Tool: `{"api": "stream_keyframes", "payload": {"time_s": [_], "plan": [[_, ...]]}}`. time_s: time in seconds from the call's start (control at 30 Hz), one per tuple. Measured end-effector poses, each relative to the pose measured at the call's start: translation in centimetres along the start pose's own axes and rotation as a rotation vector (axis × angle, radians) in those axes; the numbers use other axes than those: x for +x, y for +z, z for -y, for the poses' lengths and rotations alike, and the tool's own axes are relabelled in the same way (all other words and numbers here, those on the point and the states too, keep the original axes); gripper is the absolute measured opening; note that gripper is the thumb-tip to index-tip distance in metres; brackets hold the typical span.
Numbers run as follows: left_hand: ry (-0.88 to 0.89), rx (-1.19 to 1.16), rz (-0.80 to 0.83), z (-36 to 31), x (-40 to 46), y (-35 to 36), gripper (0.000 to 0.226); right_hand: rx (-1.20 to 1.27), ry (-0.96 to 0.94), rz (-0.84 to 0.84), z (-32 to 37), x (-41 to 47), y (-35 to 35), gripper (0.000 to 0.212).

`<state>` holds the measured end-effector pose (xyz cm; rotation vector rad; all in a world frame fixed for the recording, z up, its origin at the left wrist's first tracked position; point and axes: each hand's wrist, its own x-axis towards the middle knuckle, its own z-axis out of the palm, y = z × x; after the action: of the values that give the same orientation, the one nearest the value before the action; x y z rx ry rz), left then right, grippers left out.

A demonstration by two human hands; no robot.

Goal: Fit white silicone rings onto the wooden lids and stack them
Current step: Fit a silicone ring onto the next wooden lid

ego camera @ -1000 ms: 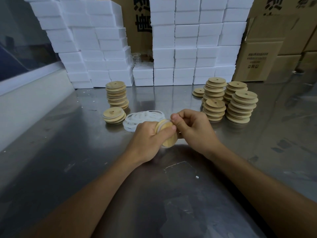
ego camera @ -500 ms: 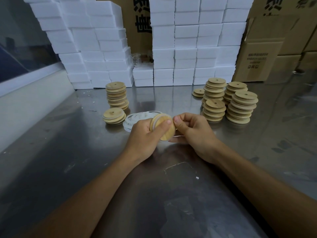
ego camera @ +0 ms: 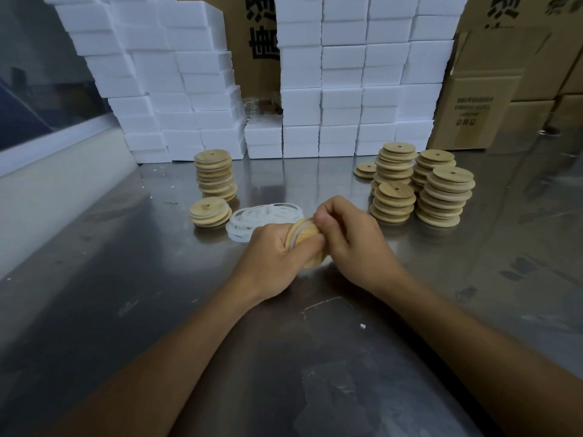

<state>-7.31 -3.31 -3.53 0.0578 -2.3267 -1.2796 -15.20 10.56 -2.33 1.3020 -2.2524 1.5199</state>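
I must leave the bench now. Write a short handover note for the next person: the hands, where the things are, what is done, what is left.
Left hand grips one wooden lid on edge above the steel table.
Right hand pinches a white ring at the lid's rim; the ring is partly on.
Loose rings lie just behind the hands.
Done: two ringed stacks on the left.
Left: seat this ring, stack the lid, then the plain lid stacks on the right.
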Motion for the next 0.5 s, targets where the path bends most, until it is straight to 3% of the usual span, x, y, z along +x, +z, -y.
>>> {"api": "stream_keyframes", "payload": {"time_s": [0.1,0.23,0.5], "plan": [[0.025,0.006,-0.038,-0.09,-0.03,0.02,0.03,0.271,0.221,-0.014,0.06,0.08,0.69,0.024],[0.024,-0.011,-0.124,0.01,0.19,-0.08,0.034,0.507,0.351,-0.029,0.22,0.13,1.16,0.024],[-0.095,-0.197,-0.235,0.47,0.73,-0.4,0.039,0.625,0.444,0.083,-0.08,0.08,1.02,0.017]]}}
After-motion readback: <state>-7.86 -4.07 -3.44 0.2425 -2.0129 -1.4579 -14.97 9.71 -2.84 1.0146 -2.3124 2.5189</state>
